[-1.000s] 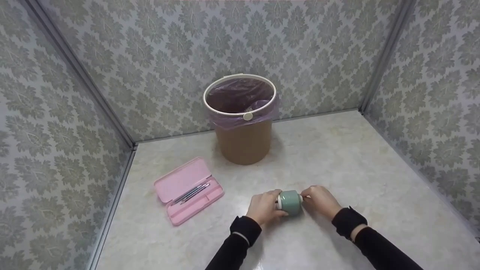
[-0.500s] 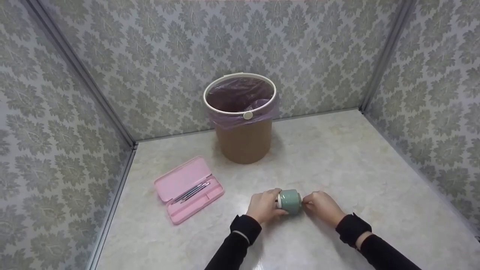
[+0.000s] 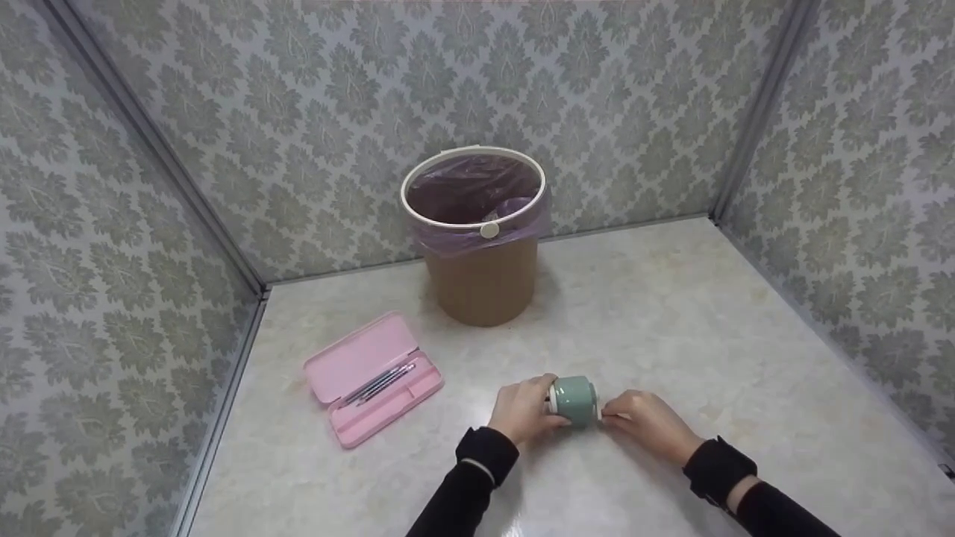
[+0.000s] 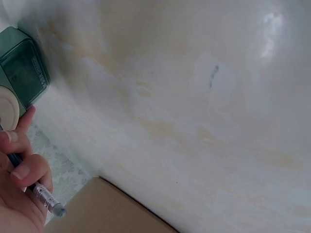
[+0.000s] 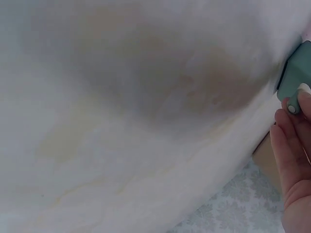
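Observation:
A green crank pencil sharpener lies on the table with its pale round face to the left. My left hand grips that end, thumb on the near side and fingers on the far side. Under its curled fingers, in the left wrist view, runs a dark pencil with a silver ferrule and grey eraser; its front end is hidden at the sharpener's face. On the other side my right hand pinches the small green crank knob between thumb and fingertips. The sharpener's clear-fronted shavings box shows in the left wrist view.
An open pink pencil case lies to the left, with several pencils in it. Behind stands a brown bin with a purple liner and cream rim. Patterned wall panels enclose the table at the back and sides.
My right hand has shifted a little toward me and to the right at the crank. The left hand and sharpener stay nearly in place; the head view has shifted slightly.

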{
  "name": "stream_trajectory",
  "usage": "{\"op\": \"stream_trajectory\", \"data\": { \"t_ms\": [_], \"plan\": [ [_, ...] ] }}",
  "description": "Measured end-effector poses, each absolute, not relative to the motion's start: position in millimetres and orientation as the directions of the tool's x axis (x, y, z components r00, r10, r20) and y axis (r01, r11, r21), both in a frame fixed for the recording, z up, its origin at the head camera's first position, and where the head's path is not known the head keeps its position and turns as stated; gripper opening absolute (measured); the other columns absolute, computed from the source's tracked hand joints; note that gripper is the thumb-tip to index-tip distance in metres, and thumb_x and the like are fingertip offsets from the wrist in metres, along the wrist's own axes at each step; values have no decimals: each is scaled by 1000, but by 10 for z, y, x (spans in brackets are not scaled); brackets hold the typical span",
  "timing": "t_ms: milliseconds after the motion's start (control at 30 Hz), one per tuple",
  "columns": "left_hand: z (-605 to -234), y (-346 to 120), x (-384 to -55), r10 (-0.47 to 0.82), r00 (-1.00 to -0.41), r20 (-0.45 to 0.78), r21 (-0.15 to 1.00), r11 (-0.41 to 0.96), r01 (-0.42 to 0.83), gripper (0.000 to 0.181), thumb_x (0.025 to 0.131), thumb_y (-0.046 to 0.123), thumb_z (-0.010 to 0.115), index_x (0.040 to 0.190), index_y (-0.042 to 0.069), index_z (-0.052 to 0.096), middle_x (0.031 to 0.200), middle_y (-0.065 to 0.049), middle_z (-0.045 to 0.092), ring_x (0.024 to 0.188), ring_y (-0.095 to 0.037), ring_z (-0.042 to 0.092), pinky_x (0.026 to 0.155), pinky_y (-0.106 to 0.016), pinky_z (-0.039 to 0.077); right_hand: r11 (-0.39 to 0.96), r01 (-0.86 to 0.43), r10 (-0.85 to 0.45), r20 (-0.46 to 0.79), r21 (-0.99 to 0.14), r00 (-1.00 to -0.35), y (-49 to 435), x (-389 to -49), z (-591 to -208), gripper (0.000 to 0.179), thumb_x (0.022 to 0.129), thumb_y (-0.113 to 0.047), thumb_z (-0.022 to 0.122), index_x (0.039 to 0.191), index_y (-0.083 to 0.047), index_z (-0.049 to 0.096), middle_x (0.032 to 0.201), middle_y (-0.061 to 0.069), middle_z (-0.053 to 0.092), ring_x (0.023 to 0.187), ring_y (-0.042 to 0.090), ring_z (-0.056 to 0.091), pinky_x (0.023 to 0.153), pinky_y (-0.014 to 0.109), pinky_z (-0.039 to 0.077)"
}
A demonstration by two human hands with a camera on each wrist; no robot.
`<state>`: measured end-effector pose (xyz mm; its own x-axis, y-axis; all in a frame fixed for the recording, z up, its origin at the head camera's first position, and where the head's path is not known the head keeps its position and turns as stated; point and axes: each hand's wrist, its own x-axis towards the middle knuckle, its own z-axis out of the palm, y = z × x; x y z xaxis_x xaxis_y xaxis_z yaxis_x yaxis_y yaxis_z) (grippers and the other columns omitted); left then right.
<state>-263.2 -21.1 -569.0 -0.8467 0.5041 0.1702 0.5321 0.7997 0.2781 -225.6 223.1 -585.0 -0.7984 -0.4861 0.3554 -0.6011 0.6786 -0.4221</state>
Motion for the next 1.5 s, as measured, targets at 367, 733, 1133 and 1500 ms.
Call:
{"op": "stream_trajectory", "data": {
  "t_ms": [367,733,1133,1500],
  "plan": [
    [-5684,-207,-2626,512,-842,172,278,795,540,53,75,49,88,114,18,67,103,5,78,87,-12,73,71,-30,58,634,-705,-551,454,-319,-700,2277,-2149,-5713,8,84,-1,79,89,-7,80,82,3,78,77,17,71,69,33,59],
    [-5685,-215,-2642,529,-830,178,262,788,558,56,75,50,87,116,19,67,107,5,78,90,-11,74,73,-29,58,591,-776,-583,547,-222,-601,2292,-2165,-5527,21,75,7,82,87,-9,78,80,0,76,73,15,70,67,29,58],
    [-5679,-228,-2650,539,-812,225,214,786,580,59,74,50,88,119,17,67,108,4,79,91,-11,75,72,-30,59,647,-738,-554,544,-194,-630,2286,-2358,-5394,19,78,4,82,89,-10,78,82,1,77,76,16,70,68,30,59],
    [-5711,-228,-2661,534,-817,215,232,785,574,60,73,50,88,120,18,67,108,4,78,92,-12,74,72,-30,58,722,-658,-516,468,-214,-718,2186,-2650,-5387,11,84,3,78,83,-8,76,79,2,75,75,19,69,69,34,59]
  ]
}}
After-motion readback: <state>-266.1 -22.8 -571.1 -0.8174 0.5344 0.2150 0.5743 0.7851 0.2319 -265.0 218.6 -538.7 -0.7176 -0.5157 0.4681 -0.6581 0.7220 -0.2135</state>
